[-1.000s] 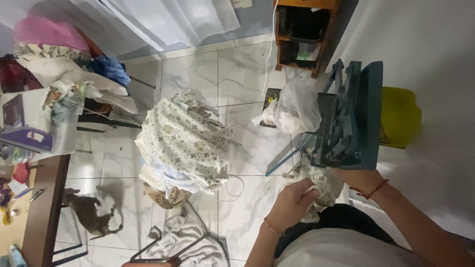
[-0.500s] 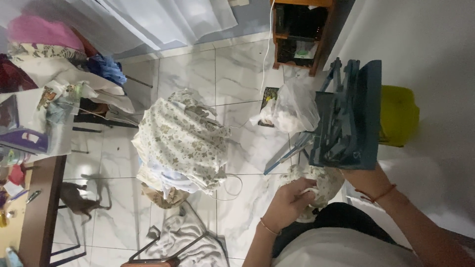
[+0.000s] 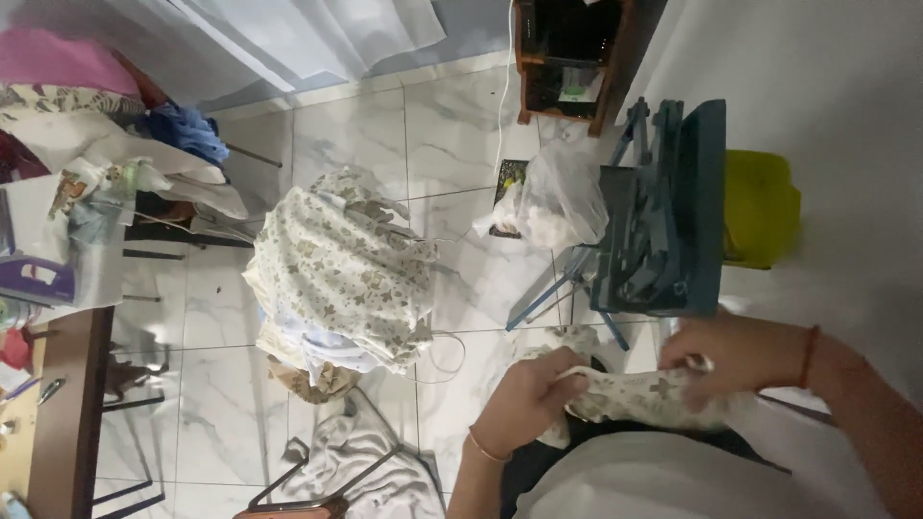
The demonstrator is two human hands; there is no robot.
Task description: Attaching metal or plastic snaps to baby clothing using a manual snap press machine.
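Note:
My left hand [image 3: 529, 404] and my right hand [image 3: 735, 356] both grip a piece of cream cloth with a grey flower print [image 3: 630, 392], stretched between them just above my lap. The left hand pinches its near end, the right hand clutches the far end, which is partly hidden under the fingers. A thin bracelet sits on each wrist. A big heap of the same printed cloth [image 3: 336, 269] lies over a frame on the floor, to the left of my hands.
A dark blue folding chair [image 3: 663, 226] stands right above my hands, with a clear plastic bag of white stuff [image 3: 553, 207] beside it. A yellow bin [image 3: 760, 207], a wooden shelf [image 3: 567, 58], a wooden table edge [image 3: 67, 413] and more white cloth on the floor [image 3: 356, 466] surround me.
My hands have moved apart, and the cloth that was bunched between them is now pulled out into a long strip. The small animal seen on the floor at left is gone from view.

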